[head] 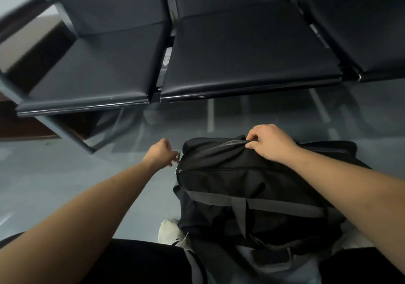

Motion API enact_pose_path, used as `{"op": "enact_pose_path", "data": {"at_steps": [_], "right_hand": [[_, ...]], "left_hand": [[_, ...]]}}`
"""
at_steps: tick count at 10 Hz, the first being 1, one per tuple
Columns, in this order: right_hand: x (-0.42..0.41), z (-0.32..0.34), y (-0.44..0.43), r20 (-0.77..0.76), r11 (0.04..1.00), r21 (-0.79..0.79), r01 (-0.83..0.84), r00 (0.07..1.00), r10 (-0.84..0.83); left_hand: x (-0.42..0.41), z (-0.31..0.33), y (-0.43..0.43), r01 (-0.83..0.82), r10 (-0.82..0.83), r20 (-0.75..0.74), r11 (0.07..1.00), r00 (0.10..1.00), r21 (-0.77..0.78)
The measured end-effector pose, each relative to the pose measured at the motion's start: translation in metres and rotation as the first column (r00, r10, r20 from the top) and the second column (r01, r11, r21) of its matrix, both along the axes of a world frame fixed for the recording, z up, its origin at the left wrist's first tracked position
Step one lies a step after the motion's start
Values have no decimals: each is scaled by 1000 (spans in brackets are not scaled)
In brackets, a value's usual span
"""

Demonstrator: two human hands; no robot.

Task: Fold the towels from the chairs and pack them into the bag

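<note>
Between knees (140,261): black bag (252,180) (grey straps (274,203))

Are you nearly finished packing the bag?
Probably nearly. No towels lie on the chair seats. The left hand pinches the zipper pull at one end of the bag; the right hand pinches its top. Left: finishing the zip, it seems; the inside is hidden.

the black bag (241,174) sits on the grey floor (65,185) by my white shoe (169,231), in front of a row of dark chairs (241,53). my left grip (161,153) pinches the zip pull (179,155) at the bag's left end. my right grip (269,142) pinches the fabric along the zip on top.
</note>
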State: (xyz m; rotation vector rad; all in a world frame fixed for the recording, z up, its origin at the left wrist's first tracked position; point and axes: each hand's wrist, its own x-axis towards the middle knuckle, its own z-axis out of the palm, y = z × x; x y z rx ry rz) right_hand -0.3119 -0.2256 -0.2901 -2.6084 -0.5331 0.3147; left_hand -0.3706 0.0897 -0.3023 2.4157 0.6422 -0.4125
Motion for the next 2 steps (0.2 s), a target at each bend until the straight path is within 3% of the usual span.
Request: {"op": "enact_pose_path", "data": {"at_steps": [2], "right_hand": [[13, 39, 4, -24, 999, 29, 33, 999, -32]], "left_hand": [[13, 35, -31, 172, -161, 129, 982, 978, -77]]}}
